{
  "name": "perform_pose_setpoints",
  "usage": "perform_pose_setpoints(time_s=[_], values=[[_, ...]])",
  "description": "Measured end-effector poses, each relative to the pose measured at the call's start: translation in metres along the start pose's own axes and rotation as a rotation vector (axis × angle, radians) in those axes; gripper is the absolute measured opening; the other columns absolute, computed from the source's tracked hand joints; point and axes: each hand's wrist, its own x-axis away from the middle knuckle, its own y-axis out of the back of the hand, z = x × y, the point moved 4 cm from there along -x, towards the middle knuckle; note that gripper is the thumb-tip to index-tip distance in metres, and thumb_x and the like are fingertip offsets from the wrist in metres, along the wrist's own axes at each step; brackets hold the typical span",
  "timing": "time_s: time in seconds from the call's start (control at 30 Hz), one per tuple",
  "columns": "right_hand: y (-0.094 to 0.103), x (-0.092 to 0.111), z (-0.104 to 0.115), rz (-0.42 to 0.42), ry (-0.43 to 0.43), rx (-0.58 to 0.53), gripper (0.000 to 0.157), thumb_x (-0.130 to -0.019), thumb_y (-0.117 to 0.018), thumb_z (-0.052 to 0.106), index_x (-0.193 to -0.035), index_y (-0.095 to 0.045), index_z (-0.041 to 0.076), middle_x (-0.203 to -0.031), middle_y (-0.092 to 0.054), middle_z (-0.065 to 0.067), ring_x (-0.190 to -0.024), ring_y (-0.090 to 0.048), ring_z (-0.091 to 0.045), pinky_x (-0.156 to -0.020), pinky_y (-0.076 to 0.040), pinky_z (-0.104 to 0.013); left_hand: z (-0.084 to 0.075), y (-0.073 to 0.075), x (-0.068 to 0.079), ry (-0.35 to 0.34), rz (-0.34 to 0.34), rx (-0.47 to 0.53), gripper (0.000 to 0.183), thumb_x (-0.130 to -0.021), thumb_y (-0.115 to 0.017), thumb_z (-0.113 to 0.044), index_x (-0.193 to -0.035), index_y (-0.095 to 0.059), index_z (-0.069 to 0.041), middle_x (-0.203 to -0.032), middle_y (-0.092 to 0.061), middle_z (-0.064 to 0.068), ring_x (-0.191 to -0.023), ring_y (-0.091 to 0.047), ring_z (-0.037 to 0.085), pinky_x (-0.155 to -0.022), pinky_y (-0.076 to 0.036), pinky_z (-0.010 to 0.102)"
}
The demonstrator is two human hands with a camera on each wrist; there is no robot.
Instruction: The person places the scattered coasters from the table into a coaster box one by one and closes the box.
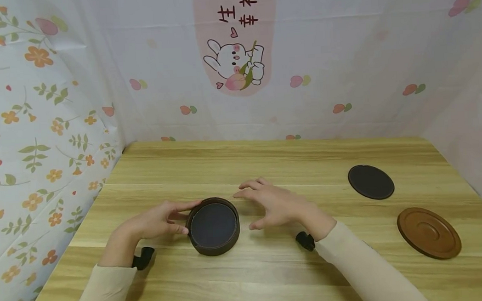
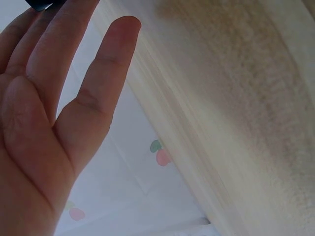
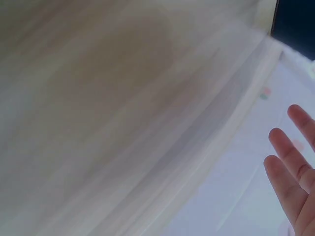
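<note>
A round, dark coaster holder [image 1: 216, 252] sits on the table left of centre. Inside it lies a black, stitched round coaster [image 1: 213, 226]. My left hand [image 1: 158, 222] is at the holder's left side, index fingertip right at its back rim and thumb tip close to its wall. In the left wrist view the thumb [image 2: 106, 73] is straight, and a dark edge shows by the other fingers. Right of the holder, my right hand [image 1: 275, 206] hovers apart from it with fingers spread and nothing in them. Its straight fingertips [image 3: 278, 172] show in the right wrist view.
Toward the right lies a flat black coaster [image 1: 371, 182]. Nearer the table's right edge is a brown round disc [image 1: 429, 233] with a raised rim and a ring in its middle. Patterned cloth [image 1: 157, 72] hangs behind the wooden table [image 1: 265, 278] and at both sides.
</note>
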Motion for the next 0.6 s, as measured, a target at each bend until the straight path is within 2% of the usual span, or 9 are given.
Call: perform_pose_setpoints(time_s=[0.27,0.47,0.6], values=[[0.015,0.03,-0.026,-0.037,-0.095,0.006,0.074,-0.083,-0.08,0.035,-0.147,-0.049,0.017,-0.155,-0.04,-0.011,-0.143,-0.035,-0.035,-0.107,-0.044,-0.055,0.0,-0.001,0.002,0.015,0.002,0.004,0.073,-0.091,-0.07,-0.016,-0.154,-0.035,-0.005,-0.153,-0.04,0.025,-0.13,-0.052,0.045,-0.102,-0.048,0.052],[0.025,0.051,-0.047,-0.074,-0.156,0.015,0.073,-0.082,-0.081,0.033,-0.146,-0.05,0.016,-0.153,-0.041,-0.011,-0.141,-0.037,-0.036,-0.104,-0.045,-0.057,-0.001,0.0,0.002,0.016,0.002,0.012,0.073,-0.091,-0.07,-0.016,-0.154,-0.035,-0.005,-0.153,-0.04,0.025,-0.131,-0.052,0.045,-0.102,-0.049,0.051],[0.031,0.066,-0.062,-0.087,-0.201,0.015,0.072,-0.084,-0.079,0.031,-0.147,-0.049,0.016,-0.154,-0.04,-0.013,-0.141,-0.035,-0.042,-0.103,-0.044,-0.061,0.0,0.0,0.001,0.017,0.003,0.014,0.074,-0.09,-0.071,-0.016,-0.154,-0.035,-0.005,-0.153,-0.041,0.024,-0.131,-0.052,0.044,-0.103,-0.047,0.052]])
